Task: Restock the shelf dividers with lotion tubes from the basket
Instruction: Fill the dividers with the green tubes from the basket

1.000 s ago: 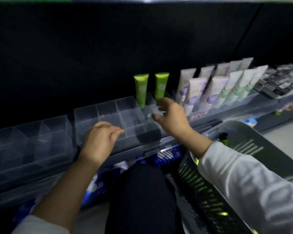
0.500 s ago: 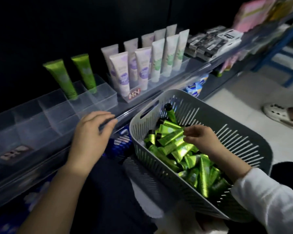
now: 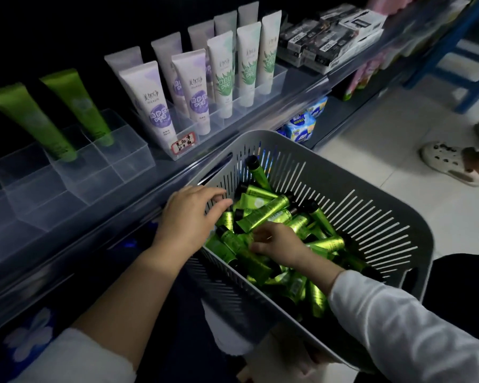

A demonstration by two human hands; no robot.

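A grey slotted basket (image 3: 351,175) holds a heap of several green lotion tubes (image 3: 266,210) with black caps. My left hand (image 3: 191,219) reaches over the basket's near-left rim, fingers stretched out toward the tubes at the heap's edge. My right hand (image 3: 277,246) is down in the heap, fingers curled onto a green tube. On the shelf to the left stands a clear divider box (image 3: 116,167). Two green tubes (image 3: 36,120) stand in its back compartments.
White tubes with purple and green prints (image 3: 158,103) fill the neighbouring divider. Dark boxes (image 3: 329,42) lie further right on the shelf. Blue packs (image 3: 302,125) sit on the lower shelf. A blue stool (image 3: 470,62) and another person's sandalled foot (image 3: 448,164) are on the floor.
My left hand left the shelf edge and moved right over the basket rim. My right hand went from the dividers into the basket and now sits lower among the tubes. The camera turned right.
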